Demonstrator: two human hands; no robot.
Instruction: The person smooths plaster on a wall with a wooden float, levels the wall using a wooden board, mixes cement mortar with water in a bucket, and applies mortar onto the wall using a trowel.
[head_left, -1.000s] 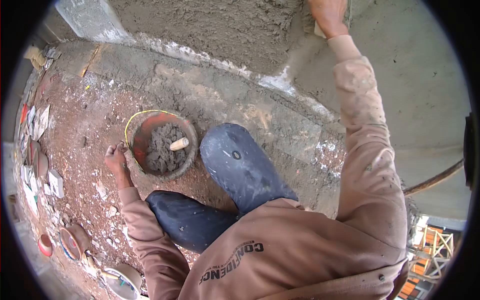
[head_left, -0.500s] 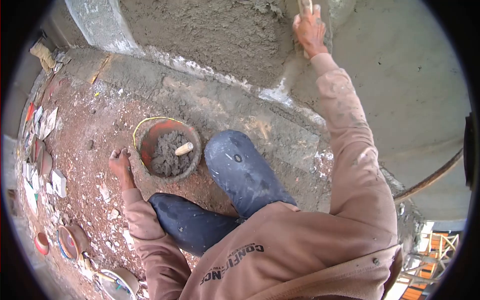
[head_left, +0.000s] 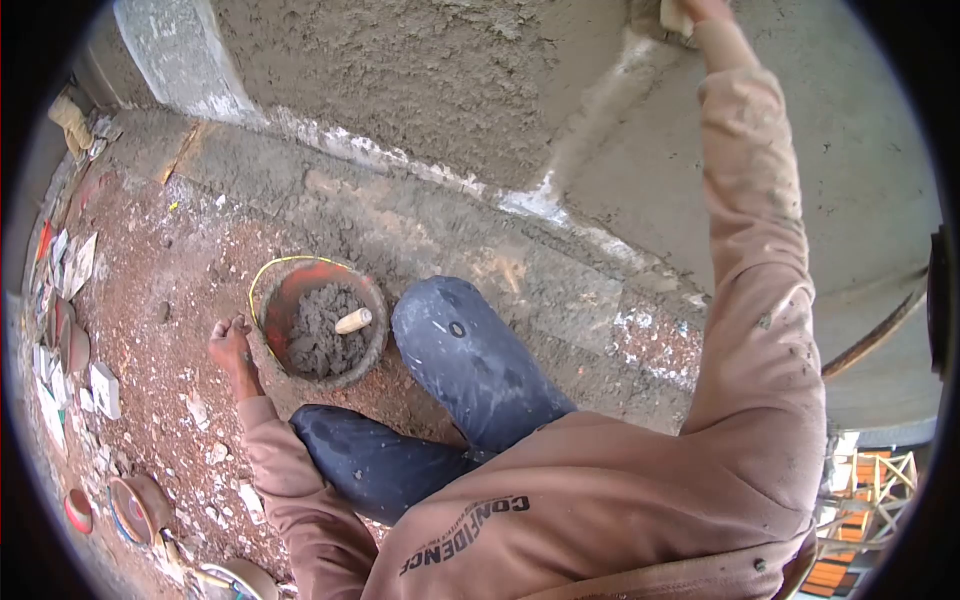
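Two sleeves of a brown sweatshirt (head_left: 620, 490) extend from the foreground, where dark trousers (head_left: 470, 345) cover a pair of bent knees. The hands are well apart, one low over the floor and one high at the wall. The left hand (head_left: 232, 348) is loosely curled, its fingers half unfolded, with nothing seen in its grasp; it lies just beside a yellow cord handle (head_left: 290, 259), and whether it touches this cannot be told. The cord arches along the rim of a bucket (head_left: 287, 302), which stands on the floor (head_left: 205, 275) beyond the knees. Grey mix (head_left: 318, 335) partly fills the bucket, and a pale wooden handle (head_left: 353, 320) projects obliquely from it.

Farther off, the right hand (head_left: 708, 8), cut by the upper edge of the view, is closed on a pale-handled tool (head_left: 677, 16) at the wall (head_left: 390, 75); its fingers are largely out of view. Left of the tool, the wall's grey coat is rough; toward the right it is smooth. A white patch (head_left: 535, 203) marks the foot of the wall. At far left, pale fragments (head_left: 104, 390) litter the floor, with a round container (head_left: 138, 508) near them.
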